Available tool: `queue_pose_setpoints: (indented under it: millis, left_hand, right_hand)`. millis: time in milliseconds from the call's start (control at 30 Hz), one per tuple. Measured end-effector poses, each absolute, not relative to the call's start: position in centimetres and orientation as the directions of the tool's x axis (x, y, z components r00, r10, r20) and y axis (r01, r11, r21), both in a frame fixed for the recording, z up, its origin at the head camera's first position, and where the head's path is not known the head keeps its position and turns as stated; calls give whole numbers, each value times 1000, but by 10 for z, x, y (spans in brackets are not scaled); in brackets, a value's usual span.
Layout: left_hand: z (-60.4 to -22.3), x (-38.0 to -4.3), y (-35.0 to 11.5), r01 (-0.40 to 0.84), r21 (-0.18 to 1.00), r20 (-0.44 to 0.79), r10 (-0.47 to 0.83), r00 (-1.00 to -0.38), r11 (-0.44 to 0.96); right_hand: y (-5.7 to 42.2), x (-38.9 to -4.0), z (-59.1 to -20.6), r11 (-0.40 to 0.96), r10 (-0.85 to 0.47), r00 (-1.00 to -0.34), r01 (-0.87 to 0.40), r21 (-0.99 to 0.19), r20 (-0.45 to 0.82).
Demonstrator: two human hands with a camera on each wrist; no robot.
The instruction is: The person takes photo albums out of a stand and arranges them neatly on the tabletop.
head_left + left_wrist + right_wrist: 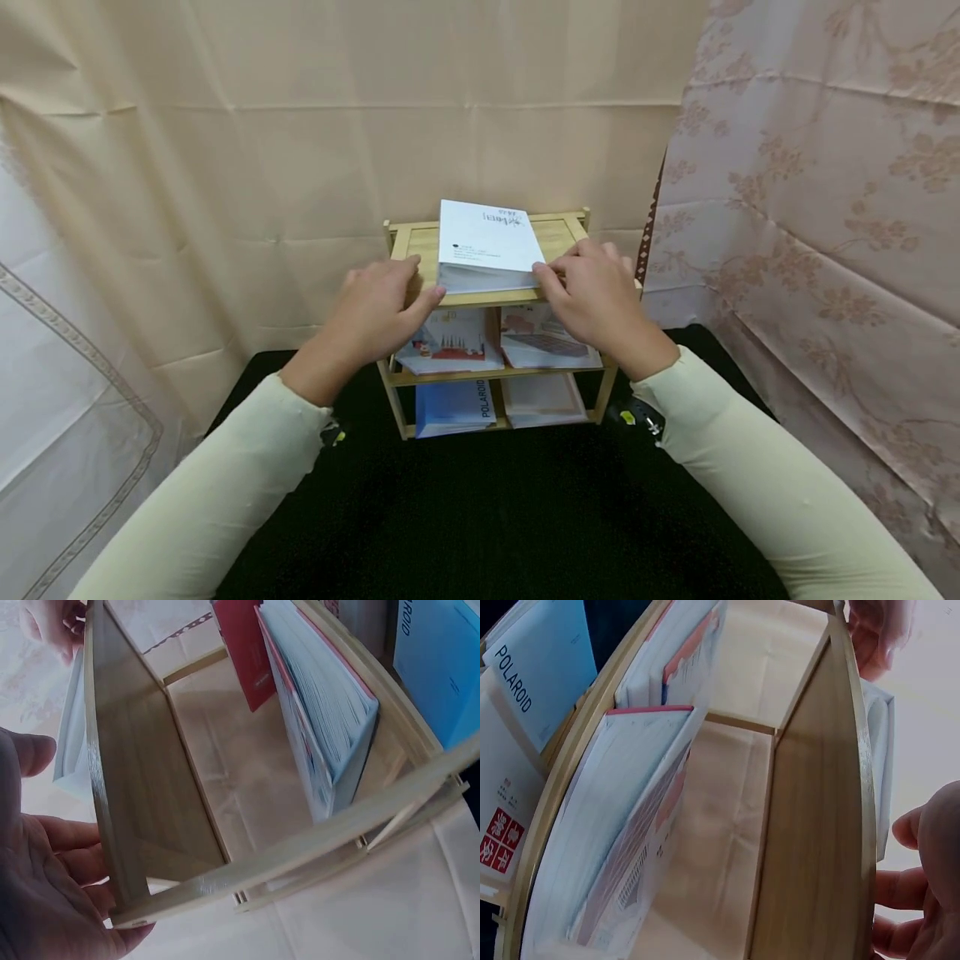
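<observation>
A thick white book (489, 237) with dark lettering lies on the top board of a small wooden shelf (417, 247). My left hand (382, 308) is at the board's left front, its thumb near the book's front left corner. In the left wrist view, the fingers (75, 847) lie along the board's edge. My right hand (596, 292) is on the other side, thumb tip at the book's front right corner. Its fingers (900, 889) reach the board's edge in the right wrist view, where the white book (881, 765) is partly hidden behind the board.
The middle tier holds illustrated books (457, 342). Below them stand a blue POLAROID book (450, 407) and a pale book (543, 400). The shelf stands on a black surface (495, 508), with a beige curtain (300, 167) behind and a floral curtain (825, 208) at right.
</observation>
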State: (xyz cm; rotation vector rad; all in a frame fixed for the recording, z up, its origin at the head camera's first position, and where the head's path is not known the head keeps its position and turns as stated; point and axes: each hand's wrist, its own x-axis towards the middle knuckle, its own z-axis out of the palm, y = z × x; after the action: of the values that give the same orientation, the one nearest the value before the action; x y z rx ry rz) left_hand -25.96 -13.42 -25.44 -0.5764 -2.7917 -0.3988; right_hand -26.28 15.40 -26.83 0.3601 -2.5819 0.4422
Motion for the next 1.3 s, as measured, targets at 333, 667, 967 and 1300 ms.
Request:
queue_pose_setpoints:
  millis: [333, 667, 967, 1300]
  left_hand:
    - [-254, -258, -124, 446, 246, 323, 361, -875, 861]
    - [-252, -252, -123, 457, 382, 313, 352, -882, 803]
    - [-247, -245, -123, 444, 446, 304, 335, -892, 777]
    - [-243, -228, -125, 454, 427, 317, 340, -885, 782]
  right_hand:
    - [146, -263, -267, 896, -157, -849, -337, -288, 505]
    - [138, -263, -264, 863, -163, -853, -366, -347, 496]
    - [136, -259, -262, 858, -155, -854, -365, -361, 496]
    - [136, -247, -262, 864, -156, -832, -376, -334, 532]
